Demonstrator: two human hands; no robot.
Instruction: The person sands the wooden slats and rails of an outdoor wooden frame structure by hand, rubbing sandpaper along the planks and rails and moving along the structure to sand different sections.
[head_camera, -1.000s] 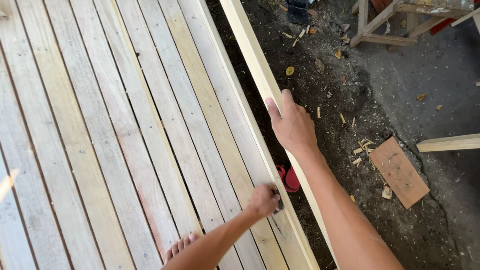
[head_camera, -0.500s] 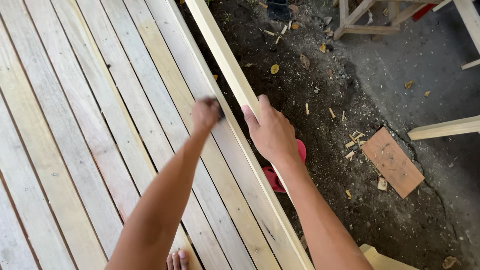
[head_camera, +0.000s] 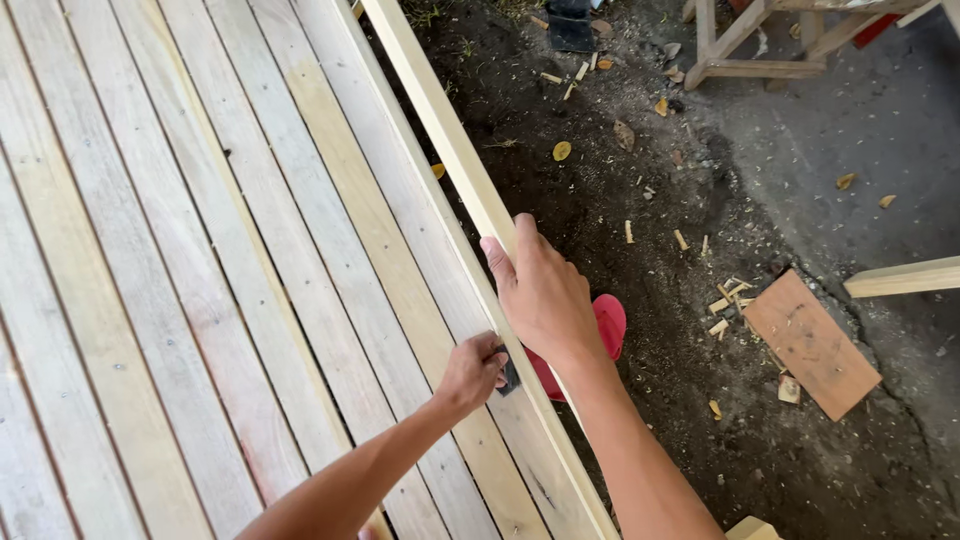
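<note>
Right hand gripping one pale wooden strip, left hand clenched around one small dark block

dark object in left hand: mostly covered by the fingers; its kind cannot be told
red object: largely hidden behind the right hand and wrist
long wooden strip: both ends cut off by the frame
wooden frame: top cropped away

long pale wooden strip standing on edge along the right edge of the plank deck; small dark block pressed against its side.
</note>
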